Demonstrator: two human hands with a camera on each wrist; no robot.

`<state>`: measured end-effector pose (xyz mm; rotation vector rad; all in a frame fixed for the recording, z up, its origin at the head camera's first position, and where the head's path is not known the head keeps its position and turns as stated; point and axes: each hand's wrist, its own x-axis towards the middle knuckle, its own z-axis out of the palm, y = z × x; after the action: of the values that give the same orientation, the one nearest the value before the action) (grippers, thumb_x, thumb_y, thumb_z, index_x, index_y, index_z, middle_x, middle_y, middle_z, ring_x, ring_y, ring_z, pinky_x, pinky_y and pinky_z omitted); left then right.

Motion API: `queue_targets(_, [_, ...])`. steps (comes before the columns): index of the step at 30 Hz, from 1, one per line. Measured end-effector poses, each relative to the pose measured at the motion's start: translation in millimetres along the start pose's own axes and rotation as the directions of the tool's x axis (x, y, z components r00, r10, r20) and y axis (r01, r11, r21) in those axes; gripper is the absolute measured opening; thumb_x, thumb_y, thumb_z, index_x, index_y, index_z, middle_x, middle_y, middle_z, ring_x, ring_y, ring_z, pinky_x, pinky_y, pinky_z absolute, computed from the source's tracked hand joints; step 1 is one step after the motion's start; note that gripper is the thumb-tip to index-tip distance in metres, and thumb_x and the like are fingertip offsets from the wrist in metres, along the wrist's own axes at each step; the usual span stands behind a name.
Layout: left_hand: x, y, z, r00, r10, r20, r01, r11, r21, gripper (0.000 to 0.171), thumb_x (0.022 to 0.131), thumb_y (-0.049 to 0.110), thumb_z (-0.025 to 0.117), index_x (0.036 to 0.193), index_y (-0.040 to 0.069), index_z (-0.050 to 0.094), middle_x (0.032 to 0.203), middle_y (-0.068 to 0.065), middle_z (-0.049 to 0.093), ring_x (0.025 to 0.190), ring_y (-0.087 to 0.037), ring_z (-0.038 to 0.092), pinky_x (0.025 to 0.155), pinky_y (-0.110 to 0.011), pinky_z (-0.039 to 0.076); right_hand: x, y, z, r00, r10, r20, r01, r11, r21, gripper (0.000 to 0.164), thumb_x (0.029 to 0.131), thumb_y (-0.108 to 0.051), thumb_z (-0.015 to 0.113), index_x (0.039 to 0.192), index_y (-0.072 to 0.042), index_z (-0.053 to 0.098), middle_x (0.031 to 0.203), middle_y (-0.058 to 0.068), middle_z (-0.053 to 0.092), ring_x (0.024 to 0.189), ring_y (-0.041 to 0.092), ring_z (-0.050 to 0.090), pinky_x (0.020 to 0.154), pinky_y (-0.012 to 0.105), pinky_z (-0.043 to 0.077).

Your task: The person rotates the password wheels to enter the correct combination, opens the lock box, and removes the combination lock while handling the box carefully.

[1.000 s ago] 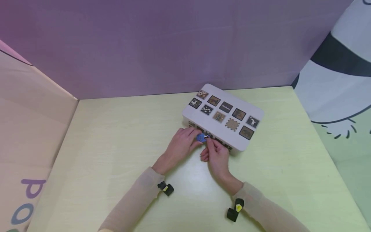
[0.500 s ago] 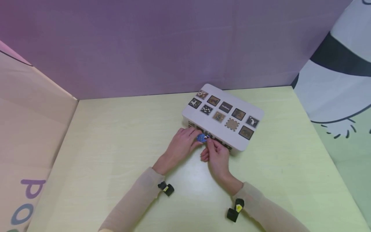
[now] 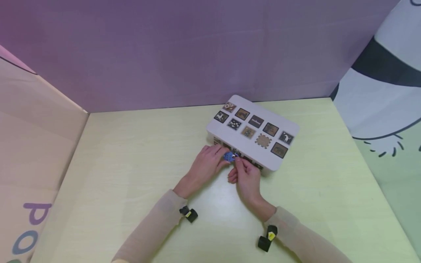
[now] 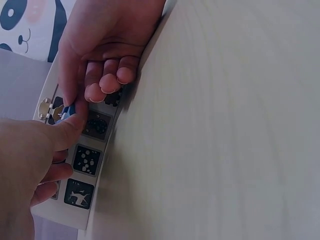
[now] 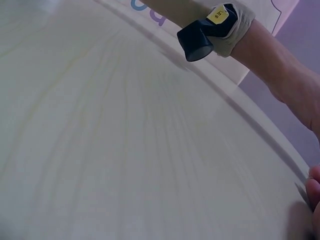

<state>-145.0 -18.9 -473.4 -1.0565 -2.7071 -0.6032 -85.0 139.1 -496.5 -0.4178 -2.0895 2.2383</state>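
Observation:
A white box with printed square pictures lies at an angle on the table. At its front side, a small blue object sits between both hands, near a metal clasp on the box. My left hand holds the blue object between thumb and fingers. My right hand pinches the object's right end with thumb and forefinger, its other fingers curled below. In the left wrist view, a bit of blue and a silvery part show between the fingertips. The fingers hide most of the object, so its kind is unclear.
The pale wooden table reaches back to a purple wall. Printed panels stand at the left and right. Black wrist cameras are strapped to the left sleeve and the right sleeve.
Almost nothing differs. Both hands keep their place at the box's front, and the blue object has shifted very slightly to the right.

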Motion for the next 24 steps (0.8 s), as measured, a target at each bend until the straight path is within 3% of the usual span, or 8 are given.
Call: queue_targets(24, [-1.4,2.1,-0.6,0.999,-0.036,0.029,0.037,0.999,-0.006,0.041,0.099,0.034,0.069,0.13,0.009,0.064,0.122,-0.005,0.07,0.113,-0.02,0.065,0.099,-0.036,0.051,-1.2,-0.1,0.2,1.0,-0.015,-0.001,0.015,1.0,-0.001,0.032,0.108,-0.022,0.057,0.108,0.007,0.069,0.065,0.007,0.066,0.052,0.014,0.062,0.05,0.029,0.058])
